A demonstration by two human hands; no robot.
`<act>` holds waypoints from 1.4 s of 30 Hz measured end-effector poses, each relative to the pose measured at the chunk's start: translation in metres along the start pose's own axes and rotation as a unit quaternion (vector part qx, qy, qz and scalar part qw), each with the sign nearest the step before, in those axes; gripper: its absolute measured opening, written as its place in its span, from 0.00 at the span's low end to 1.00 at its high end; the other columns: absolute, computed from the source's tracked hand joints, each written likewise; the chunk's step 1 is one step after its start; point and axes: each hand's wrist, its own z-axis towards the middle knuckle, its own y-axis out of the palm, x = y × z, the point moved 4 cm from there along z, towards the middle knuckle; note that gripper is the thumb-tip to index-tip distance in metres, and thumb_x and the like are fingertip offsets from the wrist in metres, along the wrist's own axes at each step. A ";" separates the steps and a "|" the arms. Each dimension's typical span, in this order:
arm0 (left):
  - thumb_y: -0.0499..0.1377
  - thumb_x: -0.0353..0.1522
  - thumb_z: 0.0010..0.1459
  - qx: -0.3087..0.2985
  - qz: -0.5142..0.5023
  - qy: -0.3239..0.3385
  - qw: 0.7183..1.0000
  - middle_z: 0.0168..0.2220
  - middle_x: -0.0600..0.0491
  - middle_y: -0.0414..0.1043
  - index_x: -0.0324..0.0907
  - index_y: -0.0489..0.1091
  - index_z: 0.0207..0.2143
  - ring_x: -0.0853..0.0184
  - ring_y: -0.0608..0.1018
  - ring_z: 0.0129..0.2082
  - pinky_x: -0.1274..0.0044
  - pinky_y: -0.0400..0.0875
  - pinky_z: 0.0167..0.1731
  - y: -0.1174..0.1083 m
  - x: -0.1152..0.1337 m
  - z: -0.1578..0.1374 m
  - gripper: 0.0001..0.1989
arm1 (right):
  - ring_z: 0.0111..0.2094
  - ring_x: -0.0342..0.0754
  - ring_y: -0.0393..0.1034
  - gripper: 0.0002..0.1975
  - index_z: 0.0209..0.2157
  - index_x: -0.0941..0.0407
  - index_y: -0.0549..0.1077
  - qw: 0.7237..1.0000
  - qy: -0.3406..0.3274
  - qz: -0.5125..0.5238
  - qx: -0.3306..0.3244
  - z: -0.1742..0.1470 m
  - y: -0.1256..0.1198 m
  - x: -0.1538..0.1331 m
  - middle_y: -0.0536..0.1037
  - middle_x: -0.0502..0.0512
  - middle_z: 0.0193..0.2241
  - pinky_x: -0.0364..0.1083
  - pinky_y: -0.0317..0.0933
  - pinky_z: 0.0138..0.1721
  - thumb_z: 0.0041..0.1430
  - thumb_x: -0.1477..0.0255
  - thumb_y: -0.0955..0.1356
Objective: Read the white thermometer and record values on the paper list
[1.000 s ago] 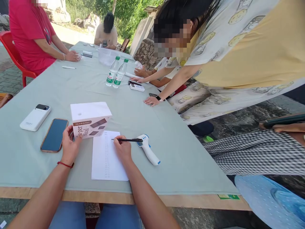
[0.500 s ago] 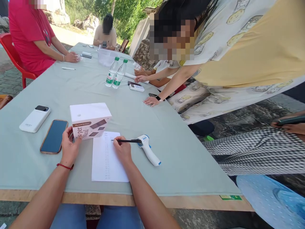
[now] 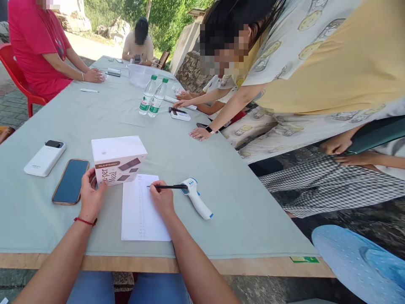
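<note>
My left hand (image 3: 91,194) grips the lower left corner of a white cardboard box (image 3: 119,152) printed "NutriMotion", tilted above the table. In my right hand (image 3: 163,198) is a black pen (image 3: 172,186), its tip at the upper part of a paper sheet (image 3: 133,215). A column of small handwritten marks runs down the sheet, which lies partly behind the box. Right of the pen lies a white and blue infrared thermometer (image 3: 198,200). A phone (image 3: 71,181) with a dark screen rests left of my left hand, and beyond it a white power bank (image 3: 46,158).
Two water bottles (image 3: 152,97) stand mid-table, before a clear plastic basin (image 3: 142,75). A person in yellow (image 3: 316,76) leans over the right side, one hand (image 3: 201,134) flat on the tablecloth (image 3: 240,211). Others sit left and far. A blue hat (image 3: 357,261) is at lower right.
At the right, the person in checked trousers has come further into view, with hands and a dark green flat object. My hands, the box and the pen stay almost unchanged.
</note>
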 end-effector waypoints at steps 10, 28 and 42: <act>0.70 0.34 0.42 0.003 -0.003 -0.011 1.000 0.54 0.40 0.67 0.40 0.62 0.51 0.55 0.71 0.56 0.60 0.65 0.57 0.000 -0.001 0.000 0.34 | 0.23 0.45 0.62 0.09 0.26 0.54 0.69 0.999 0.001 0.029 0.035 0.000 -0.002 0.002 0.70 0.46 0.20 0.43 0.55 0.25 0.45 0.62 0.64; 0.69 0.34 0.43 0.004 0.002 -0.013 1.000 0.54 0.41 0.67 0.41 0.62 0.51 0.55 0.71 0.55 0.60 0.66 0.57 0.000 0.002 -0.001 0.33 | 0.22 0.45 0.62 0.07 0.26 0.53 0.69 1.000 0.000 -0.004 0.020 0.000 -0.002 0.000 0.69 0.45 0.18 0.43 0.55 0.25 0.46 0.64 0.64; 0.69 0.33 0.44 0.001 0.010 -0.008 1.000 0.54 0.42 0.67 0.41 0.63 0.51 0.56 0.72 0.55 0.61 0.66 0.56 -0.001 0.001 0.000 0.32 | 0.21 0.44 0.60 0.08 0.25 0.53 0.68 0.999 -0.002 0.009 0.033 0.000 -0.003 -0.003 0.68 0.45 0.17 0.43 0.54 0.24 0.46 0.64 0.64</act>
